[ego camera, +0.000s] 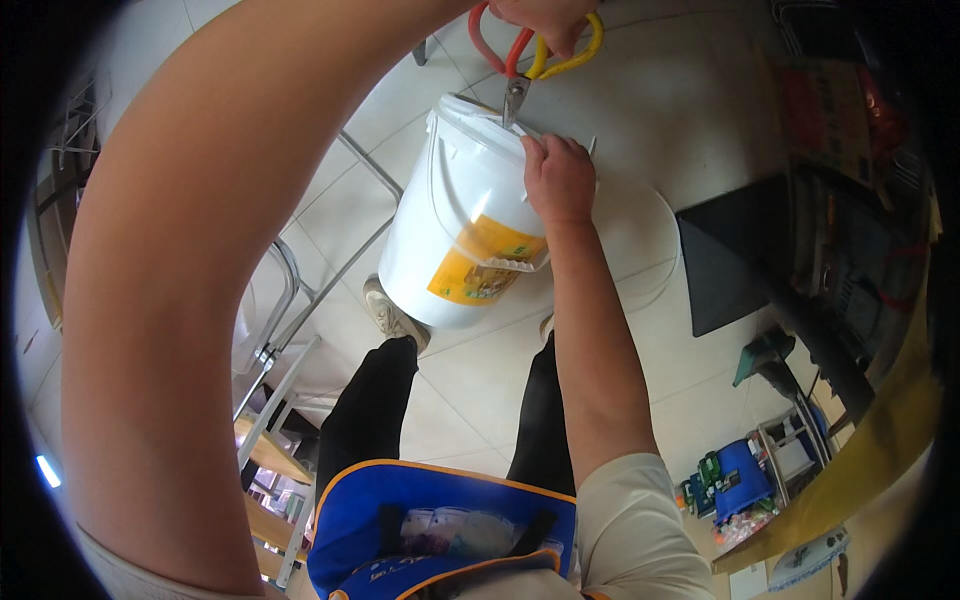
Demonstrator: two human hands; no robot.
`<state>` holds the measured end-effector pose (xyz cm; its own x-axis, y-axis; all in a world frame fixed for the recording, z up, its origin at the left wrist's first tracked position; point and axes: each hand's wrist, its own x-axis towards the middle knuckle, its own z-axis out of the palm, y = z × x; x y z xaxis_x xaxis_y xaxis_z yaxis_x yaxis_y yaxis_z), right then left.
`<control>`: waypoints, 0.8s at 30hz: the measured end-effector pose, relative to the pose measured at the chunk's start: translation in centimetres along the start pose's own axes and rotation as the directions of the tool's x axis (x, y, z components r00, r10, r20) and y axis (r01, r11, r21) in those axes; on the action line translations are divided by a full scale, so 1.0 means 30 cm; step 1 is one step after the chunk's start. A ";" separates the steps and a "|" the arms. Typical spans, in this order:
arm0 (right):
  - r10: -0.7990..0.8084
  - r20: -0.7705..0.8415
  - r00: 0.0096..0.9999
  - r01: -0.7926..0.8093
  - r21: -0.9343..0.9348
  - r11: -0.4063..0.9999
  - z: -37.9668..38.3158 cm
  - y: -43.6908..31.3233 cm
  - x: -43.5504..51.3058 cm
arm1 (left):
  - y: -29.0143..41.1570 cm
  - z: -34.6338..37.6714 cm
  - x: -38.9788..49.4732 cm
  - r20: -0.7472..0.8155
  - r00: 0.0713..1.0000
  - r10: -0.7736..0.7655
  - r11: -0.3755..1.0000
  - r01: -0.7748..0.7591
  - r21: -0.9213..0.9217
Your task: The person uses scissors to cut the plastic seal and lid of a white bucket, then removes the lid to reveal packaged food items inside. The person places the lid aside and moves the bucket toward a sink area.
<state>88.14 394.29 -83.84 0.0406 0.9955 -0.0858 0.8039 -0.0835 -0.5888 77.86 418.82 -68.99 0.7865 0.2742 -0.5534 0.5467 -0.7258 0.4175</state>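
Note:
A white plastic bucket [420, 225] with a yellow printed label and a hanging bail handle [510, 264] stands on the floor by my feet. My left hand [551, 22] reaches in at the top edge, partly cut off, and grips scissors [516, 94] with one red and one yellow handle. Their blades point down at the edge of the bucket's white lid [469, 120], and the tips look to be touching it. On the lid's right side, my right hand [559, 176] holds the rim, thumb towards the blades.
Left of the bucket stands a metal-framed chair [289, 285], with shelving [274, 457] below it. A thin pale loop [677, 232] curves over the tiled floor [450, 405]. To the right are a black panel [727, 255] and a blue bag [739, 480] among bottles.

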 end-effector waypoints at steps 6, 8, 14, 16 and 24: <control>0.016 0.008 1.000 -0.017 0.027 0.999 -0.015 0.012 -0.004 | 0.004 -0.032 0.036 0.033 0.999 0.004 0.997 -0.006 0.081; -0.014 -0.025 1.000 0.014 0.026 1.000 -0.010 0.021 -0.007 | 0.013 -0.037 0.037 0.023 1.000 -0.004 0.990 0.001 0.139; -0.152 -0.206 0.967 0.172 0.083 0.982 -0.017 0.067 -0.035 | 0.016 -0.022 0.051 0.015 0.996 0.090 0.961 -0.090 0.263; -0.180 -0.227 0.957 0.197 0.052 0.979 0.011 0.059 -0.043 | -0.032 0.000 0.082 0.073 0.950 0.304 0.870 -0.308 0.385; 0.015 -0.238 0.971 0.003 0.074 0.997 0.032 0.024 -0.051 | 0.086 -0.054 0.024 0.069 0.996 -0.057 0.983 0.044 0.179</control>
<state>88.09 392.67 -84.89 0.1926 0.9762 0.0996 0.7580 -0.0835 -0.6468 80.31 418.18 -67.15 0.7325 0.2712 -0.6244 0.5207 -0.8140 0.2573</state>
